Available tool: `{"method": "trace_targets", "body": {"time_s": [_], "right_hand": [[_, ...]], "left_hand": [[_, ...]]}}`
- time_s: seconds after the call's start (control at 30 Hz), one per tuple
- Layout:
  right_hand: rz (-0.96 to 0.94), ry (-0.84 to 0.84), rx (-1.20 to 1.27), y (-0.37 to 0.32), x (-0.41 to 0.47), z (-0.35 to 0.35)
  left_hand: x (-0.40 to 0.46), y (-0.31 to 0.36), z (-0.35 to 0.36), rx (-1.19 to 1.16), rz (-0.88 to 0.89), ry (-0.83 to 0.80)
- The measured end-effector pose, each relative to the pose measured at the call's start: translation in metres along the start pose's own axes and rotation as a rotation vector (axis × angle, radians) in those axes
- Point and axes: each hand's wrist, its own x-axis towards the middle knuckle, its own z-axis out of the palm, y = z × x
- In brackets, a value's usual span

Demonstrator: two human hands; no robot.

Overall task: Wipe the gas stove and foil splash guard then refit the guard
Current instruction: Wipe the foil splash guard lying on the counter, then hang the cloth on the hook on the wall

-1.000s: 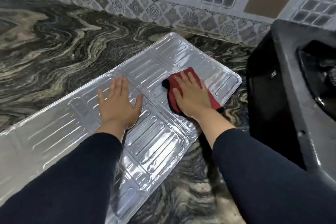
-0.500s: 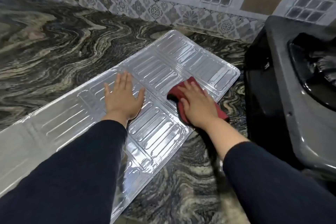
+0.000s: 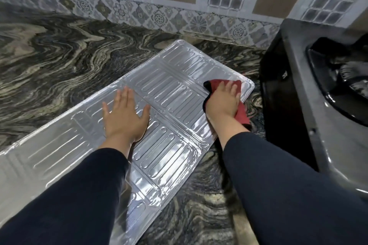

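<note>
The silver foil splash guard [image 3: 175, 85] lies flat and unfolded on the marble counter, running from lower left to upper right. My left hand [image 3: 124, 116] rests flat on its middle panel, fingers spread. My right hand [image 3: 224, 101] presses a red cloth [image 3: 242, 114] onto the guard's right-hand corner, palm down. The dark gas stove [image 3: 294, 93] stands at the right, its side close to the guard's right edge, with a burner well partly in view.
The black-and-cream marble counter [image 3: 59, 61] stretches to the left and behind the guard. A patterned tile wall [image 3: 159, 16] borders the back. A strip of counter shows between guard and stove.
My right hand has slid the red cloth from the guard's near middle out toward its far right corner. My left hand stays flat on the middle panel.
</note>
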Motion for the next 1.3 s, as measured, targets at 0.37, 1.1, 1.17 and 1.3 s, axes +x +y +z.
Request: {"method": "trace_targets", "body": {"time_s": [0.37, 1.1, 1.17, 1.3], "right_hand": [[-0.038, -0.504, 1.120, 0.006, -0.066, -0.092], [-0.419, -0.078, 1.376, 0.038, 0.021, -0.344], [-0.445, -0.055, 1.391, 0.034, 0.033, -0.365], [-0.566, 0.199, 1.307, 0.009, 0.066, -0.398]], "left_hand": [[0.011, 0.019, -0.056, -0.270, -0.062, -0.193], [0.031, 0.239, -0.339, -0.977, 0.350, 0.363], [0.045, 0.242, -0.358, -0.955, 0.388, 0.417], [0.086, 0.257, -0.391, -1.006, 0.411, 0.471]]}}
